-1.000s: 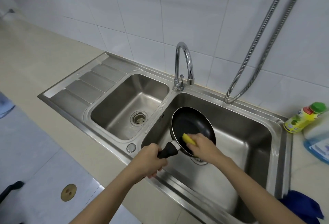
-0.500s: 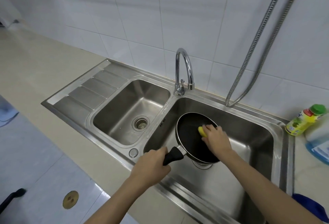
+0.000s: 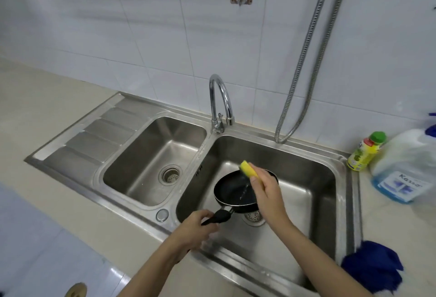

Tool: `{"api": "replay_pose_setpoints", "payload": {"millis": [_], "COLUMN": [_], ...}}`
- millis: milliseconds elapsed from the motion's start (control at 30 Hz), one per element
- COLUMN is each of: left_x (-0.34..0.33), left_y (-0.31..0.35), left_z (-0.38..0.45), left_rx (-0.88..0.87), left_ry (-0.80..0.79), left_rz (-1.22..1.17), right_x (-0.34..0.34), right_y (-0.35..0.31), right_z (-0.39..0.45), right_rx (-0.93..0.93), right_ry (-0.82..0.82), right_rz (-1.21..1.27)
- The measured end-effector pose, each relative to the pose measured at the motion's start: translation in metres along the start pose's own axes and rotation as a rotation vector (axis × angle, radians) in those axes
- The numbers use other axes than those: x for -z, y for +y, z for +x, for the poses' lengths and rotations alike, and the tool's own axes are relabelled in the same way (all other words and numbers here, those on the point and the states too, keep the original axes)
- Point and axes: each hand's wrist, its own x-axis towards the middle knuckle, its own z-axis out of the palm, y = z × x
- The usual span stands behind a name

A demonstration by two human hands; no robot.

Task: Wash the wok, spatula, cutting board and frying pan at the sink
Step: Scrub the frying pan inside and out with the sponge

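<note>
1. Scrubbing of the frying pan under way, not finished: pan held low over the right basin of the sink, above the drain strainer, no water running from the faucet.
2. Left hand gripped the black handle, fingers curled round it.
3. Right hand pinched the yellow sponge, lifted clear of the pan by its far rim, drops falling onto the dark surface.
4. Wok, spatula and cutting board nowhere in view; washed or not, could not be told.
5. Compared with half a second back: sponge raised off the pan's inside, pan lowered and tipped flatter, view swung upward to show more wall.
6. Dish soap bottle stood on the tabletop, right of the sink.
</note>
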Motion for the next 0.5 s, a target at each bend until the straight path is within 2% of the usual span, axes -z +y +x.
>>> {"api": "replay_pose_setpoints", "payload": {"millis": [100,167,267,333,433,500], "left_x": [-0.01,-0.014,-0.016,-0.018,-0.027,-0.036], "left_y": [0.001,0.003,0.01,0.014,0.025,0.03], "left_z": [0.001,0.002,0.003,0.004,0.003,0.002], "left_rx": [0.039,0.039,-0.016,-0.063,-0.068,-0.102], "left_ry": [-0.055,-0.088,-0.183,-0.239,-0.225,-0.179], "left_rz": [-0.155,-0.27,-0.273,-0.218,-0.244,-0.148], "right_x": [0.029,0.045,0.051,0.044,0.028,0.022], "right_y": [-0.01,-0.002,0.02,0.023,0.013,0.005], "right_z": [0.004,0.003,-0.01,-0.019,-0.023,-0.019], "right_rx": [0.035,0.064,0.063,0.094,0.22,0.35], "right_ry": [0.246,0.284,0.279,0.238,0.175,0.15], "right_rz": [0.133,0.012,-0.235,-0.288,-0.332,-0.431]}}
